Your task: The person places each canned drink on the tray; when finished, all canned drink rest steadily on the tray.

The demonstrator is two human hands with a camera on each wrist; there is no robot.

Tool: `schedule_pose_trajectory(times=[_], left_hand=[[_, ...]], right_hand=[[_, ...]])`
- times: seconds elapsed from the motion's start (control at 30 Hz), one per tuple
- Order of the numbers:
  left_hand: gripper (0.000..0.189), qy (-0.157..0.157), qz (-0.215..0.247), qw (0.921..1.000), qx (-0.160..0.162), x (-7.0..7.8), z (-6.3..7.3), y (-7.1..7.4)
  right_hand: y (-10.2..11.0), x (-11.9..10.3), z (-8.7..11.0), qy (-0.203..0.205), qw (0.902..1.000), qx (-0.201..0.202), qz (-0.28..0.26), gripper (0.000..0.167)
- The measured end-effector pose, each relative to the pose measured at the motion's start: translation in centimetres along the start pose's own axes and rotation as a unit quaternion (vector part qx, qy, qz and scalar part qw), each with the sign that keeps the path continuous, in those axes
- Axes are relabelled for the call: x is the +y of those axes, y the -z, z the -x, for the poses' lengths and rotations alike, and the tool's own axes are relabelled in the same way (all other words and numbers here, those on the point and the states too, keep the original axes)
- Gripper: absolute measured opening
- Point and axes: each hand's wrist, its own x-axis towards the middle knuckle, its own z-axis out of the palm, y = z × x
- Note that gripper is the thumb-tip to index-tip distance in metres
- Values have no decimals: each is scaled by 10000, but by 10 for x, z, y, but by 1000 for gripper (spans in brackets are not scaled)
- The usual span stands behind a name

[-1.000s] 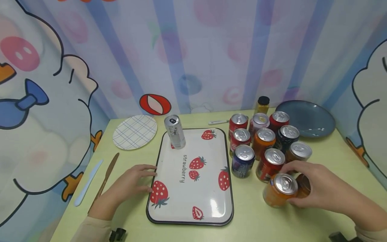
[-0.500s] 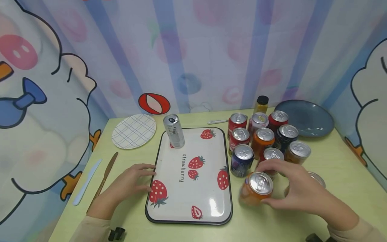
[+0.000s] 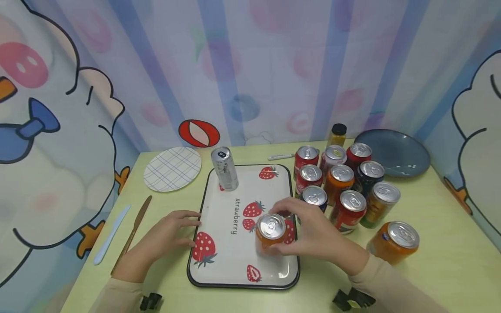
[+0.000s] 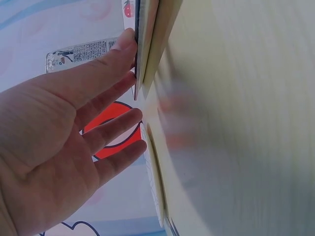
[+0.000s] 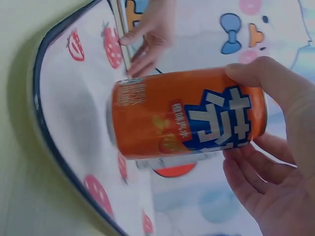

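Note:
My right hand [image 3: 313,230] grips an orange soda can [image 5: 182,115] near its top, thumb on one side and fingers on the other. In the head view the can is over the right part of the white strawberry tray [image 3: 223,265]; the right wrist view has its base close over the tray surface. My left hand [image 3: 166,234] touches the tray's left edge with thumb and fingers extended, as the left wrist view [image 4: 74,113] also has it. A tall silver can [image 3: 225,169] stands upright at the tray's back left corner.
Right of the tray stand several soda cans, among them a red can [image 3: 349,211] and another orange can [image 3: 393,242]. Behind them are a blue-grey plate [image 3: 407,152] and a black-capped bottle [image 3: 337,134]. Leftward lie a checked plate [image 3: 173,169], a blue knife [image 3: 111,234] and a brown knife [image 3: 135,230].
My right hand has carried the orange soda can leftward from the group of cans to over the tray. The left hand has stayed at the tray's left edge.

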Motion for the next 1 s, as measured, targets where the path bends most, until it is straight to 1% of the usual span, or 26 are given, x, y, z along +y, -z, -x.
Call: schedule_pose_trajectory(times=[0.07,0.27,0.33,0.5,0.6,0.77,0.9,1.0], left_hand=[[51,-37,-5,10000,36,-1,0,0],[52,-119,20,9999,96,-2,0,-3],[52,-66,52,9999,88,-1,0,-3],[52,162,142,9998,56,1,0,-3],[50,178,203,9996,20,0,0,-2],[43,94,331,9994,-75,-3,1,0],[44,116,338,9993,-135,-5,1,1],[47,104,348,9993,-121,-6,1,2]], right_hand=[[-11,0,-13,-112,9999,58,-37,63],[-38,6,-49,-320,9984,474,-37,61],[-44,9,-62,-385,9978,545,-38,61],[-59,15,-91,-523,9971,538,-136,61],[-68,17,-106,-548,9967,559,-194,61],[-80,19,-121,-440,9969,622,-212,62],[-87,19,-126,-405,9971,618,-181,61],[-91,19,-128,-438,9968,615,-246,60]])
